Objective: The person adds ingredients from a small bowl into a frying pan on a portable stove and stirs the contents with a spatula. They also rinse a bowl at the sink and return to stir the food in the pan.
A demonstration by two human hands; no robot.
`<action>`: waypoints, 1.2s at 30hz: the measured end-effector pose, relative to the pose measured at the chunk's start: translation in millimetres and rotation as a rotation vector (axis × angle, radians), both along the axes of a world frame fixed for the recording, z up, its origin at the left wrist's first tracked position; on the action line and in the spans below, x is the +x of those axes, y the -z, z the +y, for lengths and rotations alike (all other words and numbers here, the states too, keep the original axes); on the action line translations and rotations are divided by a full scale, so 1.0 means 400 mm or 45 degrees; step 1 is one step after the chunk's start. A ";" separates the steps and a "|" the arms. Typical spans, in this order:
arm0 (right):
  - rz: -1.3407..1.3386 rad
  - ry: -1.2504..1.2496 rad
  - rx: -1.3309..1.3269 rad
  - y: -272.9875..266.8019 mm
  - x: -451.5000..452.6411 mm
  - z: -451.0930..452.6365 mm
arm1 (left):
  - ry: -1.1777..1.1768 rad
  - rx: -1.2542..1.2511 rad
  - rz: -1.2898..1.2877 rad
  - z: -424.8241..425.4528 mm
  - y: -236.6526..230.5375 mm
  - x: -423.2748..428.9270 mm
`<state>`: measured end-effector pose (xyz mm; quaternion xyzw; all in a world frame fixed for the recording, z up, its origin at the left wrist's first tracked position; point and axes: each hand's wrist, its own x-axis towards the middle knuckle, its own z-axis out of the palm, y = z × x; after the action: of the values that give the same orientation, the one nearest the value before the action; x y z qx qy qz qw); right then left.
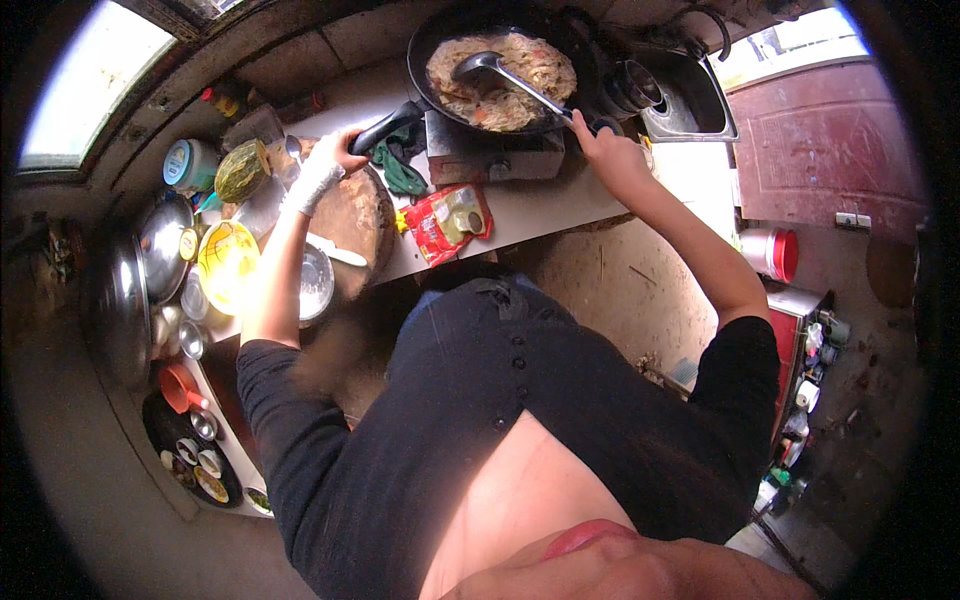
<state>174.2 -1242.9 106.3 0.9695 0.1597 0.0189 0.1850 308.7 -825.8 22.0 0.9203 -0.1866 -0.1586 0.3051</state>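
A dark wok (417,69) with noodle-like food (517,105) and orange bits in it sits on a metal tabletop stove (495,161). My left hand (341,154) grips the wok's black handle (390,126); a silvery wrap (313,184) covers that wrist. In my right hand (606,146) is the handle end of a metal ladle (525,86), its bowl resting in the food. Just below the wok handle lies a dark green cloth (401,169), against the stove's left side. A red food packet (450,223) bearing writing lies in front of the stove.
A round wooden chopping board (352,217), a white-handled utensil (341,253), a green squash (242,171) and a yellow bowl (225,266) crowd the counter around my left forearm. At right are a metal sink (694,112) and a red-lidded container (772,253). Metal lids (165,244) stand at far left.
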 end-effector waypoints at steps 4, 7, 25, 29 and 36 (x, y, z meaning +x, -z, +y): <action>-0.073 -0.050 -0.069 -0.030 0.030 -0.008 | -0.009 0.020 0.032 -0.006 -0.019 -0.005; -0.060 0.053 0.062 -0.082 0.014 -0.045 | -0.010 0.009 0.082 -0.007 -0.025 -0.006; 0.153 0.230 0.187 -0.006 -0.053 -0.113 | 0.010 0.040 -0.027 -0.006 -0.012 -0.001; 0.152 0.190 0.179 -0.013 -0.056 -0.109 | -0.066 -0.004 0.145 -0.008 -0.020 -0.007; 0.172 0.146 0.084 0.004 -0.048 -0.083 | -0.069 0.007 0.144 -0.014 -0.037 -0.010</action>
<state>155.0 -1276.2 104.7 0.9817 0.1152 -0.0519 0.1427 304.8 -831.3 36.9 0.9154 -0.1436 -0.2025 0.3169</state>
